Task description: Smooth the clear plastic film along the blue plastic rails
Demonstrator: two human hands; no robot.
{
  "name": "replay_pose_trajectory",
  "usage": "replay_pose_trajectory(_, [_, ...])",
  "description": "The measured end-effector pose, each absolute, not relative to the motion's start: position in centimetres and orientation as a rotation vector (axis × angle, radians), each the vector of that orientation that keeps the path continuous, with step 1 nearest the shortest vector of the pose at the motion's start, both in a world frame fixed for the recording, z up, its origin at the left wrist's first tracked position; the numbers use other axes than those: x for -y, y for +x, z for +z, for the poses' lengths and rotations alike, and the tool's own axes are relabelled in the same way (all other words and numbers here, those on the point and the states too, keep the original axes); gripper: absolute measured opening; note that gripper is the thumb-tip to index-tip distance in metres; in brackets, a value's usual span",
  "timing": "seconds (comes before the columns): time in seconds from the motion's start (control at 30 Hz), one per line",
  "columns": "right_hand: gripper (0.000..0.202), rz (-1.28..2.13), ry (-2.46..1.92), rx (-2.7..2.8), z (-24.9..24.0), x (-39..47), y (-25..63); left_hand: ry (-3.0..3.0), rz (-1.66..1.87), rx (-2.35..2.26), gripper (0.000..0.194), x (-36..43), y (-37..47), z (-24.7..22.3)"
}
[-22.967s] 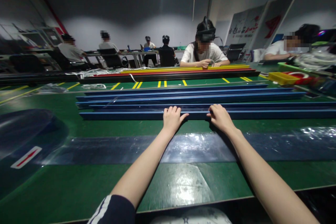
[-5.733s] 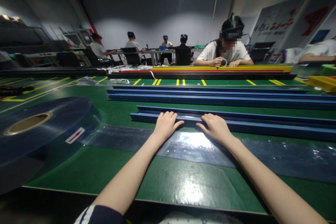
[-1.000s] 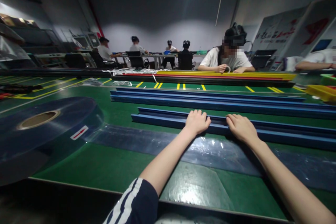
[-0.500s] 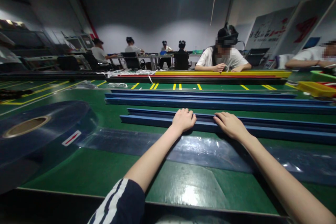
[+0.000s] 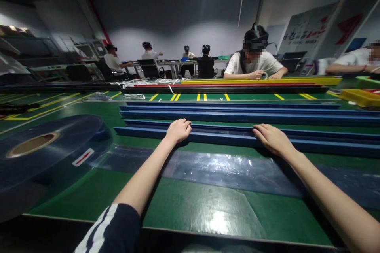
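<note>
Two long blue channel strips lie lengthwise across the green table. My left hand [image 5: 178, 130] is closed over the nearer blue channel strip [image 5: 221, 136], left of its middle as seen here. Farther right on that same strip, my right hand [image 5: 273, 139] grips it too, fingers curled over the far edge. Behind it is the other blue channel strip [image 5: 208, 114], touched by neither hand. Between me and the nearer strip runs a clear plastic band [image 5: 219, 170], flat on the table and passing beneath both forearms.
A large roll of clear plastic [image 5: 71, 134] with a cardboard core sits at left. Yellow strips [image 5: 252, 81] and dark strips lie across the back. Beyond them a co-worker [image 5: 255, 61] leans on the table. A yellow tray [image 5: 360, 97] stands at far right.
The nearer strip's left end has shifted left. My left hand has moved left along with it, while my right hand is slightly farther right, so the hands are wider apart.
</note>
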State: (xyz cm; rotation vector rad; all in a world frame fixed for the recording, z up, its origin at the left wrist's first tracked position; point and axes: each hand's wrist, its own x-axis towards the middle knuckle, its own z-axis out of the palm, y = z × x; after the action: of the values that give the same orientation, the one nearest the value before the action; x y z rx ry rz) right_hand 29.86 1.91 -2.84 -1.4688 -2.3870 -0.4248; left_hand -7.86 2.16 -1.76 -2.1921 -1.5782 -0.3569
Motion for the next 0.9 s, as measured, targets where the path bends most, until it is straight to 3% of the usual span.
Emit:
replay_pose_trajectory(0.3, [0.044, -0.511, -1.452, 2.354, -2.9, -2.9, 31.4, -2.197, -0.325, 1.564, 0.040, -3.1, -12.0, -1.6])
replay_pose_trajectory(0.9, [0.042, -0.584, -1.412, 2.385, -2.6, -5.3, 26.2, -2.100, -0.403, 1.557, 0.045, -4.8, -16.7, -2.5])
